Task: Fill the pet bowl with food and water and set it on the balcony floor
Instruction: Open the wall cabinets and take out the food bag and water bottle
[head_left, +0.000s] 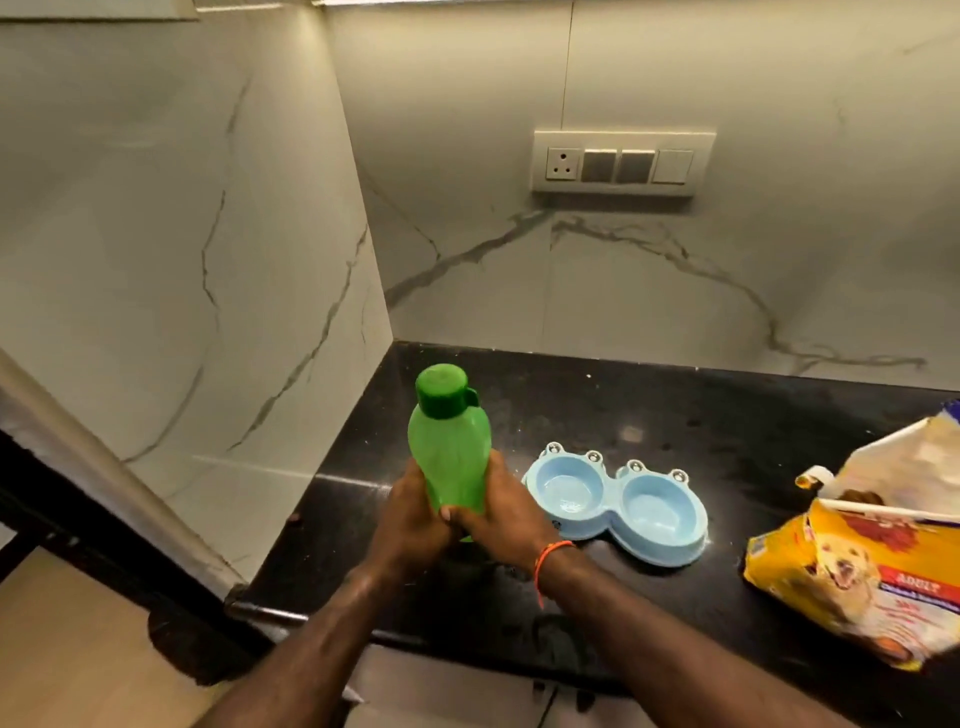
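A green plastic bottle (451, 447) with a darker green cap on stands upright over the black counter (623, 410). My left hand (410, 519) and my right hand (506, 525) both wrap its lower part. Just right of the bottle lies a light blue double pet bowl (618, 501) with both cups empty. An opened yellow bag of dog food (857, 561) lies at the counter's right side, its torn top facing left.
White marble walls close the corner at the left and back. A switch plate with a socket (621, 163) sits on the back wall. The counter's front edge (291, 613) runs below my forearms, with a wooden floor at lower left.
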